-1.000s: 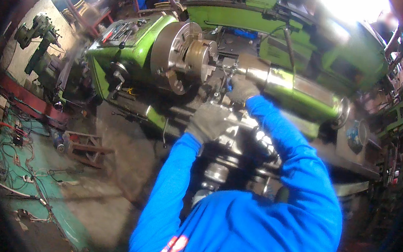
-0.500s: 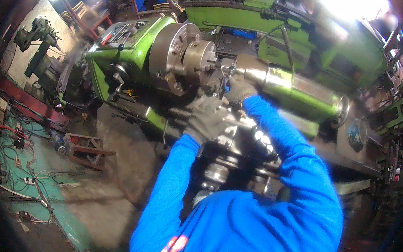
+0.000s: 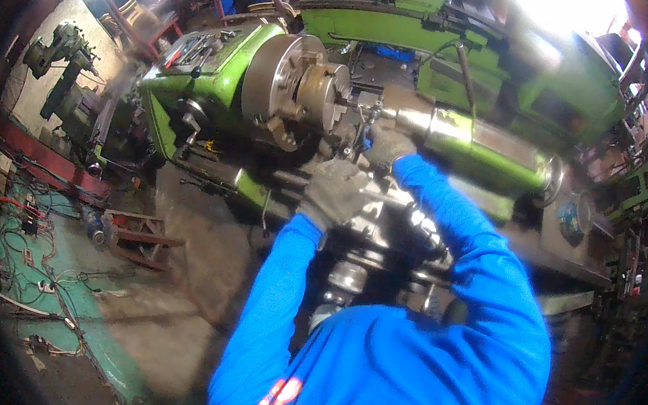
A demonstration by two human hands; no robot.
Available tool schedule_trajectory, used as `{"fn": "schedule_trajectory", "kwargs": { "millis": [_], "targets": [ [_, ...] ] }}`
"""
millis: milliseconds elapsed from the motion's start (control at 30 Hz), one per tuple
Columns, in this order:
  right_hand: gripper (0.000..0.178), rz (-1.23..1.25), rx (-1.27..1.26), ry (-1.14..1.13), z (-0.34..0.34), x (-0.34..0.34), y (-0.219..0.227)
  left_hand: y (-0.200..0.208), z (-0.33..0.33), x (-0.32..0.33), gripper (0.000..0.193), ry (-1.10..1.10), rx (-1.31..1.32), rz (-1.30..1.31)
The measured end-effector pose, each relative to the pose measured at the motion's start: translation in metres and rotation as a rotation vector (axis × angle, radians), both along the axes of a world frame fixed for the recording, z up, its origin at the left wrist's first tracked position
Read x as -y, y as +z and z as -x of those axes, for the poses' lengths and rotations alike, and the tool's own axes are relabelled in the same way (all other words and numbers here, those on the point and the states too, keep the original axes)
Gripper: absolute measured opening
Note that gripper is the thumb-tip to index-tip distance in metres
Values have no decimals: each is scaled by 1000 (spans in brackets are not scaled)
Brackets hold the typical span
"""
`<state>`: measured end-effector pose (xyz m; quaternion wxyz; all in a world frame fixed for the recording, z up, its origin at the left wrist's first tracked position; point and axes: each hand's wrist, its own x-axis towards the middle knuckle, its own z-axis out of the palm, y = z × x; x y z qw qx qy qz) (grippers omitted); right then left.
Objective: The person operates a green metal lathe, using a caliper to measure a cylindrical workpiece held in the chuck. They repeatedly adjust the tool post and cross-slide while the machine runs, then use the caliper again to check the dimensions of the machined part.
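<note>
Both my hands wear grey work gloves and reach over the carriage of a green metal lathe. My left hand (image 3: 333, 193) lies on the carriage in front of the chuck (image 3: 287, 81), its fingers bent round something that I cannot make out. Just right of it and farther away, my right hand (image 3: 389, 148) is closed beside the tool post area, below the tailstock quill (image 3: 410, 121). What it grips is hidden; a small blue part shows at its fingertips. A smaller chuck (image 3: 321, 97) sits in front of the big one, facing the tailstock (image 3: 483, 149).
Hand tools lie on the green headstock (image 3: 228, 63). Bright metal slides and a round handwheel (image 3: 348, 277) stand close before my body. A rusty steel frame (image 3: 144, 240) and tangled cables (image 3: 38, 259) are on the floor at left. Another green machine (image 3: 509, 80) stands behind.
The view has shifted very slightly. Both hands stay at nearly the same places on the lathe, with no clear change in grip.
</note>
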<state>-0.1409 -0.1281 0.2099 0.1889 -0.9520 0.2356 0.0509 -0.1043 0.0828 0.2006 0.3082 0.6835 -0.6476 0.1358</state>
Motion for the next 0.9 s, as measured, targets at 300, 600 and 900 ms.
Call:
{"fn": "schedule_trajectory", "kwargs": {
  "millis": [300,600,900],
  "targets": [
    [57,-34,0,-9,1,-2,9,0,2,0,35,11,-15,-10],
    [50,-15,25,-4,-14,12,-9,3,4,-1,35,26,-20,-78],
    [51,2,31,6,-5,6,-7,-5,1,-1,35,13,-40,-68]
  ]
}}
